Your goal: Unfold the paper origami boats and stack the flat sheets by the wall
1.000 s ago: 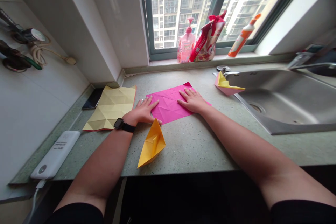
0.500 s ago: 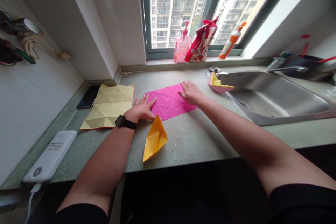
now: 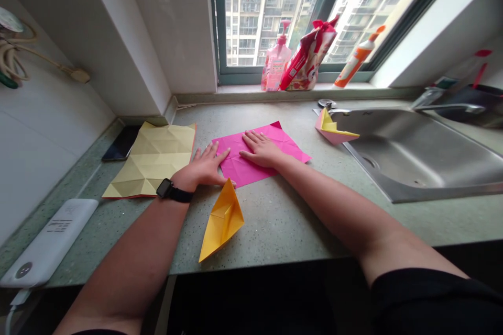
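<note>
A creased sheet of pink paper (image 3: 288,144) lies on the counter, its far right corner curled up a little. My left hand (image 3: 204,166) rests at its left edge, fingers spread, thumb at the near corner. Flat on the middle of the sheet is my right hand (image 3: 259,149), its fingers stretched out. An orange-yellow paper boat (image 3: 223,220) stands just in front of my left thumb. To the left of my left hand lies a creased pale yellow sheet of paper (image 3: 155,154) with an orange-red underside.
A pink and yellow paper boat (image 3: 336,131) sits by the steel sink (image 3: 393,188). A phone (image 3: 121,144) lies partly under the pale sheet, and a white power bank (image 3: 51,241) with a cable is at front left. Bottles and a red bag (image 3: 308,57) line the windowsill.
My right hand has slid left from the sheet's right part to its middle, and the far right corner now shows curled. My left hand stays at the left edge. The view has shifted slightly.
</note>
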Demonstrator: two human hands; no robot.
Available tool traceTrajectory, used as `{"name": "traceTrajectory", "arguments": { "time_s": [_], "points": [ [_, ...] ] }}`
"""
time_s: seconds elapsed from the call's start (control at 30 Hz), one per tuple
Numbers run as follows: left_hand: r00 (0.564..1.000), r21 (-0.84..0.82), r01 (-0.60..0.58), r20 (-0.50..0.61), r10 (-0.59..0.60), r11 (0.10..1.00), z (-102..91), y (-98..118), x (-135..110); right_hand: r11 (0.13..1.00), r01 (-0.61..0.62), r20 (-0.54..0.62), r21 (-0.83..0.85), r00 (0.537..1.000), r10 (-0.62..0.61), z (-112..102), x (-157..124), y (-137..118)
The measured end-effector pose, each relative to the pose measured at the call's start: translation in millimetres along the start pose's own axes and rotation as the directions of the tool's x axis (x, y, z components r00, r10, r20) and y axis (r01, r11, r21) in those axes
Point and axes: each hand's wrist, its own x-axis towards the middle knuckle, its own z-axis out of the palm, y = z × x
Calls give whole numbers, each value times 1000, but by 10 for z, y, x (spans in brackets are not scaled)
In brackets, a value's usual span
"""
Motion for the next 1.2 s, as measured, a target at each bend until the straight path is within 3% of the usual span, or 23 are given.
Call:
{"name": "traceTrajectory", "arguments": {
  "time_s": [0.27,0.47,0.57,0.67,0.73,0.8,0.87,0.93,1.03,1.2],
  "points": [
    [1000,16,5,-16,-5,1000,14,-11,7,972,-234,-46,-31,972,232,-171,12,882],
    [1000,16,2,-10,-2,1000,-1,-7,-3,931,-365,-79,-17,929,362,-238,-128,1113],
    [1000,29,0,-13,1,1000,2,-5,-4,900,-435,-66,-20,899,433,-322,-156,1063],
    [1000,35,-6,-10,6,999,9,-9,0,899,-436,-120,-35,895,430,-372,-139,811],
    [1000,40,-10,-9,10,999,11,-10,2,962,-270,-173,-30,950,261,-326,-127,504],
    [1000,49,-6,3,6,999,10,-8,2,997,-83,-137,-4,987,82,-207,-136,136],
    [1000,61,-1,18,0,998,4,-1,2,999,44,-62,24,997,-43,-58,-175,-199],
    [1000,72,2,27,-4,997,-6,7,3,996,87,-6,34,996,-87,56,-237,-408],
    [998,94,7,57,-12,996,-29,13,10,1000,6,13,15,1000,-7,78,-338,-402],
    [996,115,23,80,-32,993,-54,11,8,972,-232,20,-42,972,233,-141,-494,197]
  ]
}}
